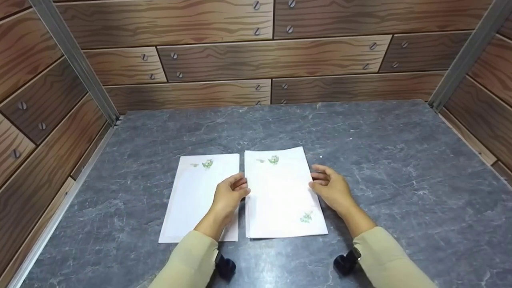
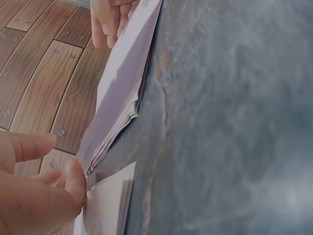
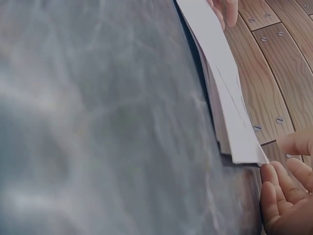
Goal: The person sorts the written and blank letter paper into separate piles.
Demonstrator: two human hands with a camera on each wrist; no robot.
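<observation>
Two stacks of white paper sheets lie side by side on the table. The right paper stack (image 1: 280,192), printed with small green sprigs, sits between my two hands; its sheet edges are slightly uneven in the left wrist view. My left hand (image 1: 229,196) is at its left edge, above the inner side of the left paper stack (image 1: 200,192). At the opposite edge is my right hand (image 1: 331,191), fingertips touching the paper. Both hands have loosely bent fingers, and in the wrist views thumb and fingers stand apart. The exact contact of the left fingertips is partly hidden.
The dark grey marbled table (image 1: 380,160) carries both stacks. Wood-patterned walls (image 1: 272,60) enclose its back and sides, with metal posts (image 1: 76,60) at the rear corners. Tiny white specks (image 1: 321,157) lie beyond the right stack.
</observation>
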